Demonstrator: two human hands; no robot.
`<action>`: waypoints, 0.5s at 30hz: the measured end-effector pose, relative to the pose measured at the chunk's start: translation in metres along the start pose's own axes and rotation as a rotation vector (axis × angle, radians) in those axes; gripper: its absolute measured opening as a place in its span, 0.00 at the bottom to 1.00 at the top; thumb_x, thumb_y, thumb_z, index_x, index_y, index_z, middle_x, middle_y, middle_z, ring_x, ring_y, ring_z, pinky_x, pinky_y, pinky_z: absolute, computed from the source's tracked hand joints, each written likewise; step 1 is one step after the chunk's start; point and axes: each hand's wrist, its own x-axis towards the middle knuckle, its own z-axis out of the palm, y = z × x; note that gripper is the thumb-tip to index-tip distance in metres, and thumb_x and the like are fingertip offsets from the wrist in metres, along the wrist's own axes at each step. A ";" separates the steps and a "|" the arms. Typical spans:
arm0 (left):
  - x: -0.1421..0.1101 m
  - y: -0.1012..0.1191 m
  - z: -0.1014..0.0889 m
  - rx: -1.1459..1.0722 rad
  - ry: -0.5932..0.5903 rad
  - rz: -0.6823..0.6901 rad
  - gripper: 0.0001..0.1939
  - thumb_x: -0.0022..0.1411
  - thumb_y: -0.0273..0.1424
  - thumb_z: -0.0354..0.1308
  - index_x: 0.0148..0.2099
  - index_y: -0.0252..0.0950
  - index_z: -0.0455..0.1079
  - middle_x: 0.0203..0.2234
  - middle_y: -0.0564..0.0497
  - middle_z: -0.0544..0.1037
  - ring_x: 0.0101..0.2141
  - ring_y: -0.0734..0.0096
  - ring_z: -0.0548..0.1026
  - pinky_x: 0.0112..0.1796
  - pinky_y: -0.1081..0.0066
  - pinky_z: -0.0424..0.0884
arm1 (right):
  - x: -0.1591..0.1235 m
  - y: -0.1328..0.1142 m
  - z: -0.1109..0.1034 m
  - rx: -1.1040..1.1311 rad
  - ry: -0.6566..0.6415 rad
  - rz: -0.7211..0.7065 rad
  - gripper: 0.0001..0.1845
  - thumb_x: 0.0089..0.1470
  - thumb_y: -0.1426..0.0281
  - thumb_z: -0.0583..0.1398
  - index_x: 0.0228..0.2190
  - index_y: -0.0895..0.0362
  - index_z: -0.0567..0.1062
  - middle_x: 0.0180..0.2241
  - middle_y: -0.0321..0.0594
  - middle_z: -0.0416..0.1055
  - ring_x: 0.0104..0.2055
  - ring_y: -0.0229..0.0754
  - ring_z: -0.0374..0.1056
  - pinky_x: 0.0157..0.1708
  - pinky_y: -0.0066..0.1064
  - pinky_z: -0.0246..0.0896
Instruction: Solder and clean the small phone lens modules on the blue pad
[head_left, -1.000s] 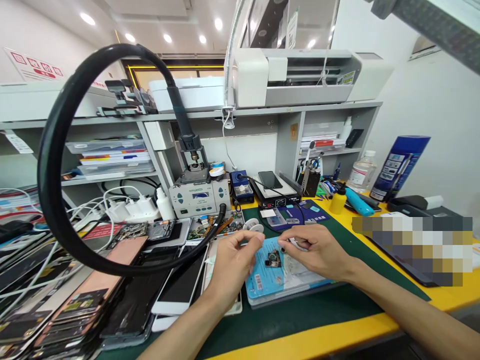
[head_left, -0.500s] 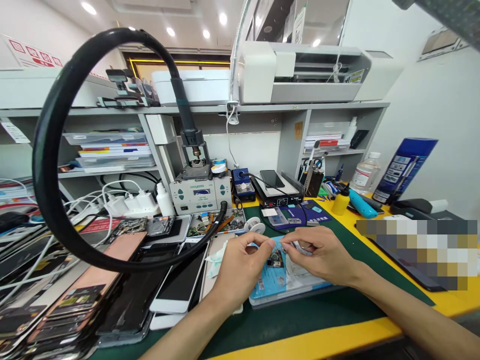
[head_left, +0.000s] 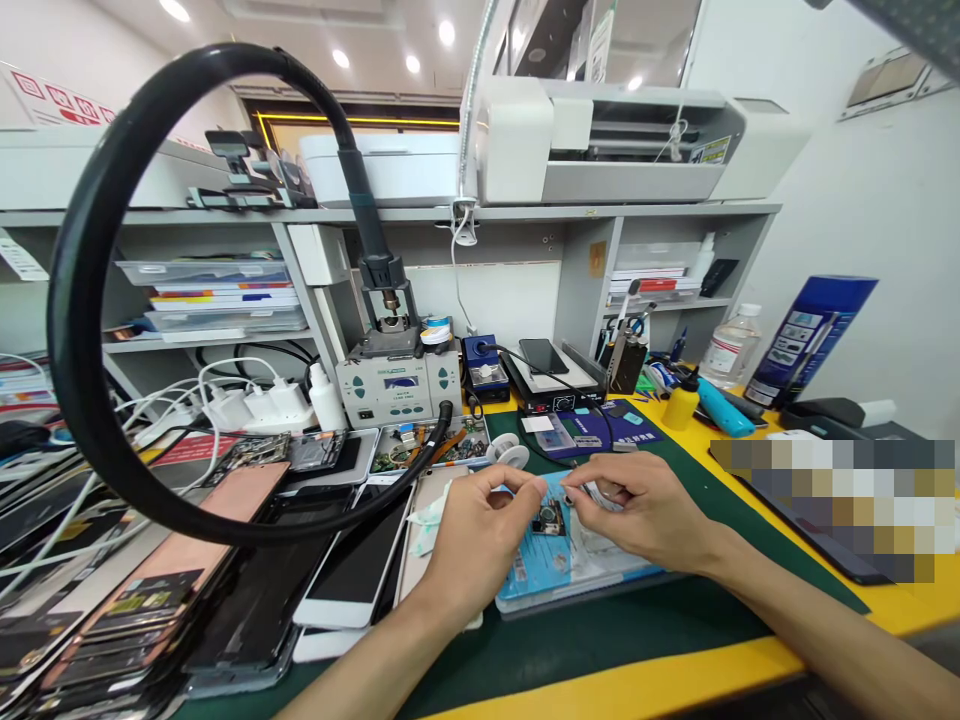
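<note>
My left hand (head_left: 472, 535) and my right hand (head_left: 637, 510) hover close together over a blue packet (head_left: 566, 570) on the green mat (head_left: 600, 630). Both hands pinch thumb against forefinger. Each pinch holds something small and pale that I cannot make out. A small dark camera module (head_left: 549, 520) lies on the blue packet between the two hands, just below the fingertips. My forearms come in from the bottom edge.
A black hose loop (head_left: 82, 300) arches from a hot-air station (head_left: 397, 385) at the left. Stacked phones and screens (head_left: 187, 580) crowd the left side. A heating plate with a phone (head_left: 551, 375), a yellow bottle (head_left: 679, 405), a blue box (head_left: 806, 335) and shelves stand behind.
The two pinching hands have drawn closer together over the blue packet. The view shifted slightly up and left.
</note>
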 end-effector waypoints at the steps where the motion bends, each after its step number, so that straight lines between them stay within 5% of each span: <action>1: 0.000 0.001 0.000 0.001 0.007 -0.004 0.17 0.60 0.44 0.62 0.31 0.33 0.73 0.12 0.60 0.57 0.14 0.81 0.52 0.17 0.76 0.46 | 0.000 0.000 0.000 -0.002 0.003 0.000 0.05 0.58 0.73 0.62 0.33 0.58 0.81 0.17 0.32 0.67 0.17 0.33 0.55 0.19 0.27 0.49; 15: 0.000 0.004 -0.001 0.045 -0.019 -0.024 0.18 0.60 0.45 0.61 0.30 0.33 0.72 0.10 0.60 0.59 0.12 0.81 0.54 0.17 0.75 0.48 | -0.002 0.002 0.001 0.034 0.005 -0.029 0.05 0.60 0.72 0.63 0.36 0.58 0.81 0.20 0.34 0.71 0.19 0.34 0.59 0.20 0.26 0.54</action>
